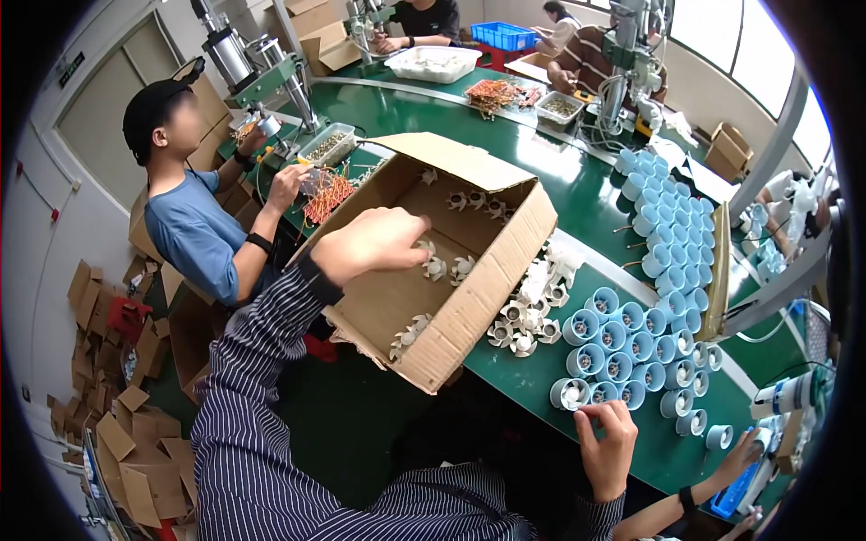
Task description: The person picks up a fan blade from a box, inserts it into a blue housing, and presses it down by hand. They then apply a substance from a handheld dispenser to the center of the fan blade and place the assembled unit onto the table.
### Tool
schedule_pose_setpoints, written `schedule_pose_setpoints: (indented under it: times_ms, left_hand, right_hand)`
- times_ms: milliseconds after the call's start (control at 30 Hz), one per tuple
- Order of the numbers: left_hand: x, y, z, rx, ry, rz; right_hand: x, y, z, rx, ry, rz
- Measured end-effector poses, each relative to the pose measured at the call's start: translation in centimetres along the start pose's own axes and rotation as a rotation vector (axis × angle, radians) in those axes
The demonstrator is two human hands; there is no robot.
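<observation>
My left hand (374,242) reaches over a shallow open cardboard box (483,298), palm down, its index finger stretched out. Just under its fingertips lie small white bladed fan wheels (435,269); whether they touch one is hidden. More wheels are scattered in the box. At the table's near edge, my right hand (608,444) is closed, thumb and index finger brought together at the rim of a light blue cup (557,394). A white piece sits inside that cup. Anything between those fingertips is too small to make out.
Several rows of blue cups (639,347) stand on the green table (505,397). A pile of white fan wheels (528,316) lies right of the box. A co-worker in a blue shirt (194,230) sits at left beside a press (271,77); another person's hand (741,455) is at lower right.
</observation>
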State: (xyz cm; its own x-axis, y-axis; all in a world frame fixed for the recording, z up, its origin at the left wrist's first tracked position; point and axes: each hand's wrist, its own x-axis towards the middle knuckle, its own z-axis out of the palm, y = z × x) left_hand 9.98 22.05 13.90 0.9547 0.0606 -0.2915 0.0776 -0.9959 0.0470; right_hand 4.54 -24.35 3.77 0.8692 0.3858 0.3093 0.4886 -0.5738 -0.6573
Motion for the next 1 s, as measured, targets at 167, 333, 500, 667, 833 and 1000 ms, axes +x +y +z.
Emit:
schedule_pose_setpoints:
  times_ms: [167,333,500,667,833,1000]
  left_hand:
    - [13.6,-5.1,5.6,0.053,0.014,0.01]
    - [20.7,-1.9,10.3,-0.012,0.518,0.149]
    - [20.3,0.5,11.5,-0.21,0.55,0.221]
    - [21.2,-0.2,13.7,-0.068,0.724,0.193]
    - [22.4,0.2,13.8,-0.116,0.701,0.255]
    - [21.7,-1.1,12.3,-0.347,0.514,0.29]
  right_hand:
    - [-2.4,-0.3,-0.7,0.099,0.015,0.088]
    - [-3.9,0.0,-0.9,0.09,0.014,0.126]
    - [-4.8,0.2,-0.9,0.125,-0.002,0.181]
    - [-4.6,0.1,-0.5,0.141,-0.029,0.16]
    - [-4.2,0.0,0.0,0.139,-0.062,0.115]
    - [-4.4,0.1,0.0,0.156,-0.085,0.124]
